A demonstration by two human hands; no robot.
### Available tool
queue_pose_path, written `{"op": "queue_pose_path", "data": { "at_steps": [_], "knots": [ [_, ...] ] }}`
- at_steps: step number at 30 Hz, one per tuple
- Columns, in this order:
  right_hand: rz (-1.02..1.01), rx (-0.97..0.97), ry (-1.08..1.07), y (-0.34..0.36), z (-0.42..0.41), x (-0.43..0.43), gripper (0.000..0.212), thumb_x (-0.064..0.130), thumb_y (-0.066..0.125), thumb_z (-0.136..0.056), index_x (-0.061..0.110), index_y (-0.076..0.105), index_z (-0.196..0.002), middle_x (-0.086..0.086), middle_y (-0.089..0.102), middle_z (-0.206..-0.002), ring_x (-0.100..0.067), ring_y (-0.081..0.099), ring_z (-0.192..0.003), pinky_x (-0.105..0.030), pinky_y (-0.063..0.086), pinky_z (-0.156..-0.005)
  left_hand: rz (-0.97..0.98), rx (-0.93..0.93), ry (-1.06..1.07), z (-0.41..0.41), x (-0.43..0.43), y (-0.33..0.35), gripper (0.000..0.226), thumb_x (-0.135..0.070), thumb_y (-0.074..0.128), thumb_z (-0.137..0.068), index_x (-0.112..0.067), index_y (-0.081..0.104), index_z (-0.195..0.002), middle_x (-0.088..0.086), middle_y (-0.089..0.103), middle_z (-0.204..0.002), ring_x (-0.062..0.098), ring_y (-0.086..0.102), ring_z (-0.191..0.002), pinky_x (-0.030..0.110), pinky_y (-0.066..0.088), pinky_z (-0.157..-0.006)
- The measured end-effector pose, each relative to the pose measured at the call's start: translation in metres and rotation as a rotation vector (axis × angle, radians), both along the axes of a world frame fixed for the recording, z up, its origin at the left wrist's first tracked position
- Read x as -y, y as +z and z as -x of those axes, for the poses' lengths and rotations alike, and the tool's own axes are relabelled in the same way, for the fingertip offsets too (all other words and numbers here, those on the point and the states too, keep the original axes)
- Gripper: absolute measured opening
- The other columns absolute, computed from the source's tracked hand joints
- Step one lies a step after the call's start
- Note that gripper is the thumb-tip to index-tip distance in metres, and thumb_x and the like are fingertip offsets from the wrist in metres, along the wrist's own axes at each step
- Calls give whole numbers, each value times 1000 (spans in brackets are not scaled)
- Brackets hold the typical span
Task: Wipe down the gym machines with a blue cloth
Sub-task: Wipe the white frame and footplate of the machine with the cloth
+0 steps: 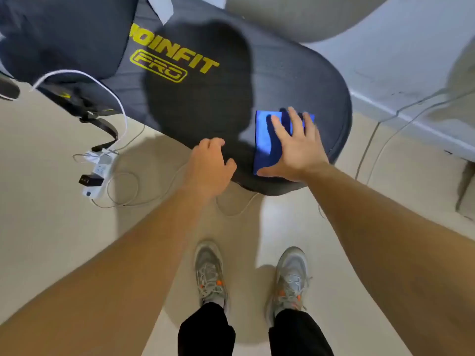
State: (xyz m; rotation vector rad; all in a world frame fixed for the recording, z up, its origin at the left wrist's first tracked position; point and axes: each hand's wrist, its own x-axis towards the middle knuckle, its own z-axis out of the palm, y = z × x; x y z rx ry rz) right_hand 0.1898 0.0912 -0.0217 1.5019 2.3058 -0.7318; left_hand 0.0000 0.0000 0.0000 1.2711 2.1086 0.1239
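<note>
The right arm reaches forward, nearly straight, and the right hand (295, 150) lies palm down on the folded blue cloth (266, 140), its grip spread wide with straight fingers and the thumb stretched along the cloth's near edge. The cloth lies flat on the black padded surface (282, 80), close to that surface's rounded near end. The left hand (209, 165) sits at the padded surface's near edge, just left of the cloth, knuckles up, its grip loosely curled around nothing, though whether it touches the padding I cannot tell.
</note>
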Motion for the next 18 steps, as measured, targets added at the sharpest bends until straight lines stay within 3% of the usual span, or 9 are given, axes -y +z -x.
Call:
{"op": "queue_pose_path", "data": {
  "at_steps": [2,4,6,8,11,15,18],
  "knots": [
    [-37,37,55,-27,9,-3,137,91,63,-49,39,-6,-156,-1,-17,-164,-37,-15,-150,-57,0,-121,-59,6,28,7,-8,-21,49,-31,58,-94,-18,46,-140,3,47,-137,22,48,-122,37,46,-97],
    [-75,90,58,-46,13,3,136,98,53,-49,40,-8,-155,-3,-16,-165,-39,-14,-150,-60,-2,-120,-73,-4,31,13,-11,-37,48,-31,58,-94,-18,47,-138,3,48,-136,21,48,-122,36,45,-97],
    [-239,85,88,-61,10,15,123,97,45,-58,37,4,-157,-8,6,-164,-42,8,-148,-60,9,-118,-101,-14,18,14,-10,-46,46,-30,58,-93,-17,49,-136,3,48,-134,22,48,-120,33,43,-95],
    [-455,31,154,-70,3,26,106,91,42,-70,32,24,-156,-13,37,-151,-42,38,-131,-56,28,-107,-137,-42,-3,14,-6,-48,43,-28,58,-93,-16,51,-134,3,47,-133,21,47,-118,29,40,-89],
    [-615,7,195,-72,0,34,81,78,46,-82,32,38,-148,-11,54,-123,-36,51,-103,-45,38,-82,-110,-64,-38,12,-2,-44,41,-29,57,-94,-17,50,-134,2,47,-133,20,48,-116,25,36,-82],
    [-483,22,212,-61,4,43,48,57,57,-90,29,53,-129,-11,52,-106,-32,50,-89,-42,49,-68,-43,-97,-93,14,0,-30,42,-32,55,-95,-19,49,-135,1,47,-133,19,48,-116,29,41,-83],
    [-104,31,148,-30,1,45,48,53,59,-92,31,50,-134,-9,50,-118,-30,54,-101,-40,53,-78,57,-85,-117,15,0,-4,41,-33,53,-97,-19,49,-135,2,47,-133,19,49,-115,33,44,-89]
  ]
}}
